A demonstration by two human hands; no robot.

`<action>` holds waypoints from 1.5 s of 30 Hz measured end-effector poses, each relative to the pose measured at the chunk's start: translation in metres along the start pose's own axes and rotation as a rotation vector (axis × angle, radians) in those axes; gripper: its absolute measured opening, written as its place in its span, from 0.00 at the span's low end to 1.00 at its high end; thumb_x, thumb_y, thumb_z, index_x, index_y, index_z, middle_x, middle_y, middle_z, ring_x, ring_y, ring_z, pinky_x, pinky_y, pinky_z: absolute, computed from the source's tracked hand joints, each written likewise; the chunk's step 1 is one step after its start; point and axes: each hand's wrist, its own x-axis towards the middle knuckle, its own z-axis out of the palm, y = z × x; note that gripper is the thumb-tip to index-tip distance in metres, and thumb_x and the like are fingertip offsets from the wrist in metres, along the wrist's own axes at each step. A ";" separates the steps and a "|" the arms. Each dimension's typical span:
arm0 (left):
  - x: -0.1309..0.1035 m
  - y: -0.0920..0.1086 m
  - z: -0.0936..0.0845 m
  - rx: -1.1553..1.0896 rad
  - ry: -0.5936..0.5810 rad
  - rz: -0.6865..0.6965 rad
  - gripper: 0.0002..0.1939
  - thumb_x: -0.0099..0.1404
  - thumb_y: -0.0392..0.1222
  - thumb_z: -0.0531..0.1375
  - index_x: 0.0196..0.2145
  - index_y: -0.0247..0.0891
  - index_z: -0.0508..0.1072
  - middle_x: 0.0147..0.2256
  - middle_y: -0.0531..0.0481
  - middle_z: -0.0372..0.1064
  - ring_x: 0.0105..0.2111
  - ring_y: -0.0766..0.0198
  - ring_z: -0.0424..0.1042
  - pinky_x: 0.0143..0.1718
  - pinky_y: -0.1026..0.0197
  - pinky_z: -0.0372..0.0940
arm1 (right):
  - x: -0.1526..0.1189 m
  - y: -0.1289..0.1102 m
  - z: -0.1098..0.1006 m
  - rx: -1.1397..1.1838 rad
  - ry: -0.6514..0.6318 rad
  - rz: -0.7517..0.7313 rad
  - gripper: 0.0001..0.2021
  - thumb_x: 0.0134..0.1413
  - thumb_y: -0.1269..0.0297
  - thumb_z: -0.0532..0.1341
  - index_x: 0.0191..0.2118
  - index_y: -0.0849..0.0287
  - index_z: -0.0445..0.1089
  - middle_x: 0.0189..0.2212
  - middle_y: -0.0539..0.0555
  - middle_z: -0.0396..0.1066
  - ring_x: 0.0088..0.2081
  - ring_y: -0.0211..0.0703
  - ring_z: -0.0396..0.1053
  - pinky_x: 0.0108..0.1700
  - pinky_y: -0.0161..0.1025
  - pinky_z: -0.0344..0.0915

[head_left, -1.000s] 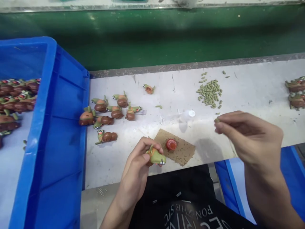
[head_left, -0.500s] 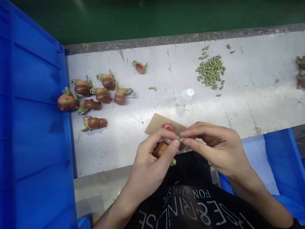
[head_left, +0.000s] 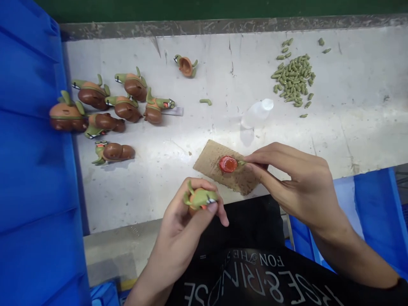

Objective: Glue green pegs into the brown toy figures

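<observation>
My left hand point(head_left: 186, 225) is wrapped round a green and orange turtle figure point(head_left: 199, 197), whose head points to the right. Between the thumb and fingertips of my right hand point(head_left: 290, 182) is a small green piece point(head_left: 241, 163). Its tip is right beside a red cap point(head_left: 228, 164) with shiny red contents, which rests on a brown cardboard piece point(head_left: 208, 159). Whether the tip touches the cap is too small to tell.
Several turtle figures point(head_left: 127, 108) with brown shells lie at the left, by a blue crate point(head_left: 35, 170). An orange-cupped figure point(head_left: 185, 66) and a curved green piece point(head_left: 205, 101) lie mid-table. A white bottle point(head_left: 256, 114) stands before a green pile point(head_left: 295, 80).
My hands have moved apart. The left one has gone left with the figure, now showing its head. The right one has carried the small green piece up to the red cap. The view has shifted.
</observation>
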 end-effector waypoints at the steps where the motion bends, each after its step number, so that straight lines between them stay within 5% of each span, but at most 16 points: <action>1: 0.000 -0.002 -0.003 0.004 0.003 0.041 0.04 0.80 0.45 0.67 0.49 0.45 0.81 0.38 0.47 0.77 0.36 0.58 0.79 0.38 0.58 0.76 | 0.000 0.000 0.001 -0.043 -0.014 -0.037 0.10 0.75 0.75 0.68 0.49 0.52 0.84 0.44 0.55 0.86 0.42 0.47 0.84 0.42 0.42 0.82; 4: 0.001 -0.006 -0.007 0.098 0.076 0.165 0.09 0.81 0.49 0.66 0.50 0.45 0.85 0.47 0.42 0.79 0.41 0.51 0.81 0.35 0.55 0.77 | 0.000 0.001 0.003 -0.126 -0.051 -0.089 0.12 0.76 0.75 0.66 0.50 0.50 0.84 0.45 0.54 0.86 0.43 0.49 0.85 0.42 0.44 0.83; 7: 0.000 -0.006 -0.005 0.250 0.255 0.292 0.11 0.75 0.53 0.72 0.44 0.44 0.88 0.50 0.43 0.77 0.42 0.56 0.77 0.37 0.58 0.75 | 0.000 0.000 0.004 -0.186 -0.060 -0.117 0.11 0.78 0.74 0.65 0.51 0.50 0.84 0.45 0.55 0.86 0.43 0.49 0.85 0.42 0.44 0.83; 10: 0.001 -0.004 0.000 0.285 0.346 0.256 0.10 0.72 0.53 0.75 0.42 0.45 0.89 0.47 0.45 0.79 0.40 0.58 0.75 0.41 0.59 0.76 | 0.000 -0.001 0.005 -0.222 -0.080 -0.136 0.10 0.78 0.73 0.65 0.51 0.51 0.83 0.45 0.55 0.86 0.42 0.48 0.85 0.41 0.42 0.83; 15: 0.003 -0.001 0.001 0.282 0.341 0.173 0.16 0.69 0.51 0.79 0.51 0.46 0.86 0.43 0.48 0.80 0.42 0.54 0.81 0.47 0.55 0.80 | 0.000 -0.004 0.005 -0.259 -0.089 -0.139 0.11 0.78 0.73 0.64 0.50 0.50 0.83 0.44 0.54 0.86 0.41 0.49 0.84 0.40 0.44 0.82; 22: 0.002 0.003 0.002 0.298 0.335 0.176 0.21 0.67 0.47 0.78 0.52 0.50 0.76 0.37 0.53 0.82 0.28 0.61 0.79 0.28 0.61 0.73 | -0.004 -0.010 0.004 -0.331 -0.113 -0.159 0.12 0.77 0.76 0.65 0.48 0.52 0.83 0.44 0.54 0.86 0.40 0.49 0.83 0.38 0.44 0.78; 26: 0.006 0.002 0.001 0.325 0.276 0.186 0.17 0.68 0.45 0.78 0.49 0.49 0.77 0.37 0.52 0.82 0.28 0.58 0.82 0.29 0.59 0.76 | -0.008 -0.011 0.004 -0.341 -0.104 -0.161 0.12 0.75 0.77 0.66 0.49 0.52 0.83 0.44 0.54 0.86 0.39 0.49 0.82 0.39 0.46 0.78; 31: 0.009 -0.001 -0.004 0.396 0.222 0.208 0.15 0.69 0.51 0.78 0.50 0.47 0.86 0.38 0.49 0.83 0.33 0.57 0.82 0.36 0.58 0.76 | -0.011 -0.011 0.005 -0.234 -0.080 -0.048 0.12 0.77 0.73 0.66 0.50 0.46 0.84 0.44 0.52 0.86 0.40 0.50 0.84 0.39 0.45 0.80; 40: 0.010 -0.003 0.011 0.312 0.211 0.181 0.09 0.72 0.46 0.75 0.48 0.47 0.87 0.37 0.50 0.82 0.32 0.59 0.80 0.37 0.58 0.76 | -0.013 -0.005 0.013 -0.009 0.044 0.244 0.07 0.70 0.68 0.73 0.41 0.45 0.86 0.36 0.48 0.86 0.33 0.51 0.84 0.34 0.47 0.81; 45: 0.014 -0.006 0.012 0.249 0.185 0.171 0.12 0.73 0.49 0.75 0.51 0.45 0.86 0.40 0.47 0.83 0.33 0.55 0.82 0.40 0.53 0.79 | -0.012 -0.008 0.014 0.329 0.147 0.441 0.05 0.68 0.67 0.77 0.40 0.48 0.87 0.31 0.49 0.85 0.29 0.47 0.83 0.30 0.42 0.83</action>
